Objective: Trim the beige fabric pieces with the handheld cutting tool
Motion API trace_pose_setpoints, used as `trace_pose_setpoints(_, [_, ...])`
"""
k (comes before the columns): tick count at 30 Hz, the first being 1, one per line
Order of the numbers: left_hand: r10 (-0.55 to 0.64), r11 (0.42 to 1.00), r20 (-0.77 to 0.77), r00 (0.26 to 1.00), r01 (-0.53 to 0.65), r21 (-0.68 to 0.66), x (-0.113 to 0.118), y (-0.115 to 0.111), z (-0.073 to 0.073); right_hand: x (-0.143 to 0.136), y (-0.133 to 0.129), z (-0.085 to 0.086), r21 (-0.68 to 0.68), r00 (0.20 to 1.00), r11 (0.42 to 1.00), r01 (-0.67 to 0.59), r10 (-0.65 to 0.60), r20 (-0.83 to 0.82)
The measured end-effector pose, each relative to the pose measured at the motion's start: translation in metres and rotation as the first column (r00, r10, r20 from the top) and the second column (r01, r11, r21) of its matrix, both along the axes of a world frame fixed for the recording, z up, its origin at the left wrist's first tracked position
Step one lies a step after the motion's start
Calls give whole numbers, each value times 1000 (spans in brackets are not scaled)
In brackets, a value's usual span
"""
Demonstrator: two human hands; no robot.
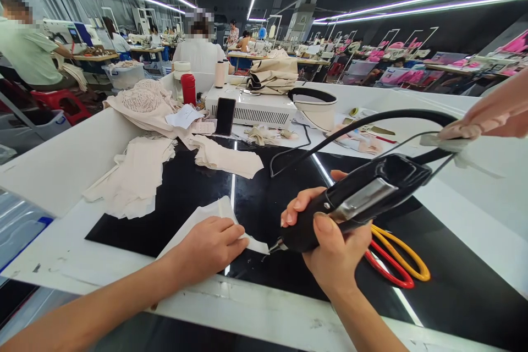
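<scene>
My right hand (334, 236) is wrapped round a black handheld tool (355, 198) with a silver panel and a cord at its rear. The tool's metal tip points left and down, at the right end of a white fabric piece (223, 212). My left hand (212, 247) presses that fabric onto the glossy black board (280, 267), its fingers curled together on the cloth near the tip. Under and behind my right hand lie scissors (398, 256) with red and yellow handles.
Stacks of beige fabric pieces (140, 176) lie at the left of the board. Behind it stand a phone (225, 116), a red bottle (188, 89) and a white box (251, 107). Another person's hand (474, 121) is at the upper right by the cord. People sit at sewing tables beyond.
</scene>
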State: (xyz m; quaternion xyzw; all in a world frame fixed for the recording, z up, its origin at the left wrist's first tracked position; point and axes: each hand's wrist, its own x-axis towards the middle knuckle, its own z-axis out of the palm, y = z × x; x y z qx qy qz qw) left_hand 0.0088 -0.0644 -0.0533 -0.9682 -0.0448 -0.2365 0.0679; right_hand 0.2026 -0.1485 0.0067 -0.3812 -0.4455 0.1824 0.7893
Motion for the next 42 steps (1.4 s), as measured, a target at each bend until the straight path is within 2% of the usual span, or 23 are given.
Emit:
trace_pose_setpoints(5, [-21,997,-8,1000,22,73,3,-2,3,0,0,-1,0,1000,1000,-2,2,6])
trace_pose_setpoints(13, [-70,996,-26,997,71,55,-1,0,5,0,0,-1,7,1000,1000,-19,19,-1])
trace_pose_setpoints(27, [-19,997,5,1000,19,72,4,0,-2,0,0,-1,21,1000,999,-26,26,-2])
trace_pose_setpoints(34, [-31,1000,-7,999,31,1,2,0,1,0,0,-1,26,999,999,-36,36,0])
trace_pose_setpoints(39, [-78,993,130,988,88,-74,1,1,2,0,1,-1,31,999,999,-43,43,-7])
trace_pose_setpoints(42, [-110,987,158,981,127,-103,0,3,-1,0,1,-1,29,999,999,-43,43,-7])
